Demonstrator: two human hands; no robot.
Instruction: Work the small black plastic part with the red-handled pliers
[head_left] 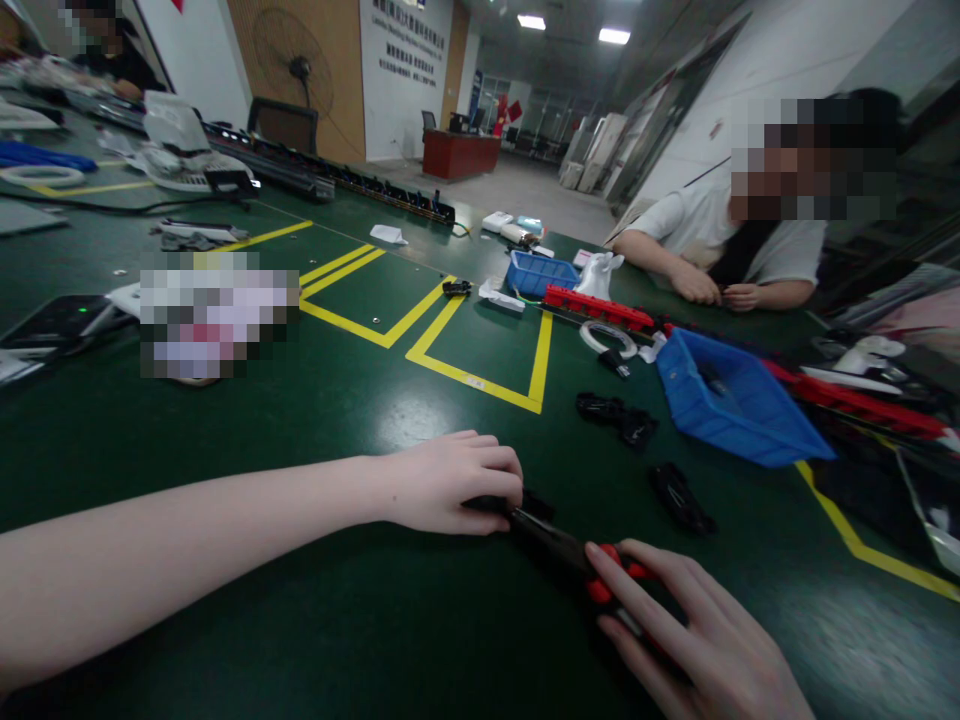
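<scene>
My left hand [469, 485] is closed around a small black part [486, 502], whose shape is mostly hidden by the fingers. My right hand [697, 630] grips pliers [559, 545] with red-and-black handles and long narrow jaws. The jaw tips reach the black part beside my left fingertips; whether they bite on it I cannot tell. To the right, black clip-like pieces [616, 417] lie on the green table [337, 590], with another black piece [681, 497] closer to my right hand.
A blue bin [742, 400] stands at the right, and a smaller blue basket [541, 274] farther back. A red strip [596, 307] runs behind a coiled white cable [606, 340]. Yellow tape [472, 382] marks the tabletop. Across the table sits a person [720, 235].
</scene>
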